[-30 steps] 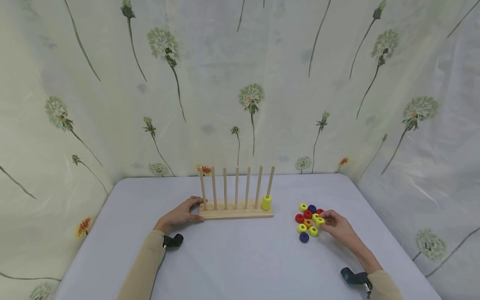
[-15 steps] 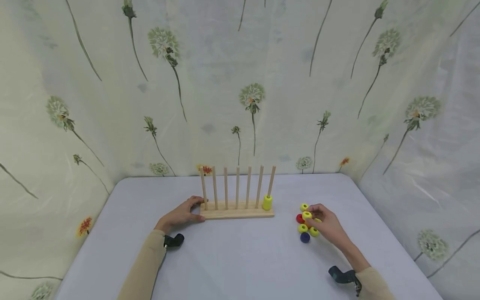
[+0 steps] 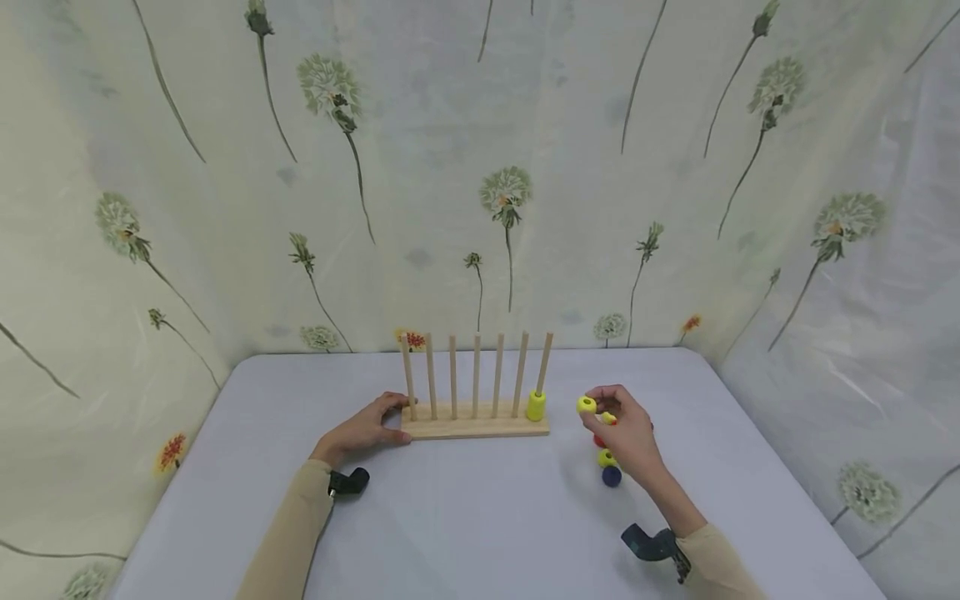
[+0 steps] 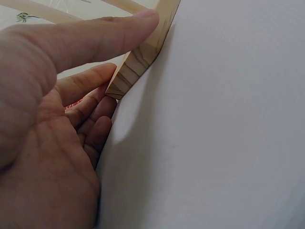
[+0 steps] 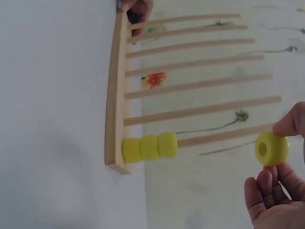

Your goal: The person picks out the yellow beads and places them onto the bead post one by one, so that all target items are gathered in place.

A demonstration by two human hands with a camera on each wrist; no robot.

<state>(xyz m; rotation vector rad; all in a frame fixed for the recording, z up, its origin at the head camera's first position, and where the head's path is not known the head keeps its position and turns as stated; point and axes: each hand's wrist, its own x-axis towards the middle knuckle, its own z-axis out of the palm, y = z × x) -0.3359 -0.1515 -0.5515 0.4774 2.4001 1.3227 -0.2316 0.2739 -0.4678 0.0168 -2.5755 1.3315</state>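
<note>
A wooden peg rack (image 3: 476, 429) with a row of several upright pegs stands at the middle of the table. Three yellow beads (image 5: 150, 148) are stacked on its rightmost peg. My left hand (image 3: 366, 427) grips the rack's left end, thumb at the front and fingers at the end and behind. Between thumb and fingertips my right hand (image 3: 632, 435) pinches another yellow bead (image 3: 586, 404), raised off the table to the right of the rack. The hole of that bead (image 5: 262, 149) shows in the right wrist view.
Loose beads lie under and beside my right hand, partly hidden by it, among them a blue bead (image 3: 611, 476), a yellow bead (image 3: 606, 458) and a red bead (image 3: 599, 440). A flowered curtain (image 3: 420, 208) hangs behind the white table (image 3: 465, 525).
My right hand has lifted the yellow bead out of the pile and carried it leftward toward the rack. My left hand keeps its grip on the rack.
</note>
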